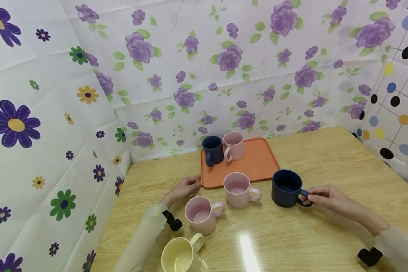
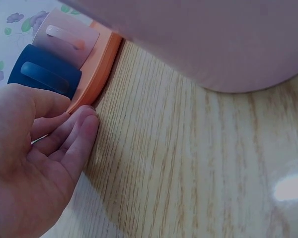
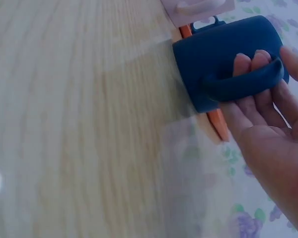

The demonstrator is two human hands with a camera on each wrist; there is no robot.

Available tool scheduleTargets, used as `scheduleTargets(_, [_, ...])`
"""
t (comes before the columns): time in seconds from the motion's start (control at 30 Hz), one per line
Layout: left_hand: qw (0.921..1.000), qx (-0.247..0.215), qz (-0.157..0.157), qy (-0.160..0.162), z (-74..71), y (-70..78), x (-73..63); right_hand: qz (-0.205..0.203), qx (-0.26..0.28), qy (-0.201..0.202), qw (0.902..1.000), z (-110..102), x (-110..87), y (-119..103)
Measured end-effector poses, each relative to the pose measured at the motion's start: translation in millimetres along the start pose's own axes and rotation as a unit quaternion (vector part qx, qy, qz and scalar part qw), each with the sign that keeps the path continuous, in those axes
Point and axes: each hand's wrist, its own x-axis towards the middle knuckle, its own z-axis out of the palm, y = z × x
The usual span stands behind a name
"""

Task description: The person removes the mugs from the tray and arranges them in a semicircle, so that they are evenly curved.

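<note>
My right hand (image 1: 329,200) grips the handle of a dark blue mug (image 1: 285,189), its fingers curled through the loop in the right wrist view. This mug is upright, just in front of the orange tray's right part. At the tray's (image 1: 255,162) front left corner, my left hand (image 1: 184,189) holds the edge between thumb and curled fingers, close by in the left wrist view. Another dark blue mug (image 1: 213,149) and a pink mug (image 1: 234,144) stand side by side on the tray's left part.
One pink mug (image 1: 237,192) stands right before the tray, and a second pink mug (image 1: 200,217) is beside my left forearm. Nearer me is a yellow mug (image 1: 180,257). Flowered sheets (image 1: 190,75) hang behind and left of the wooden table (image 1: 319,158).
</note>
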Motion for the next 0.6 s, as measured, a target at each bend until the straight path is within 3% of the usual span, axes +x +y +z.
scheduleTargets(0.37, [1.0, 0.004, 0.004, 0.005, 0.0, 0.7, -0.1, 0.039, -0.07, -0.01, 0.9967, -9.0, 2.2, -2.2])
scheduleTargets(0.6, [1.0, 0.002, 0.005, 0.001, -0.7, -1.8, 1.8, 0.044, -0.078, -0.013, 0.9959, -10.0, 1.3, -3.4])
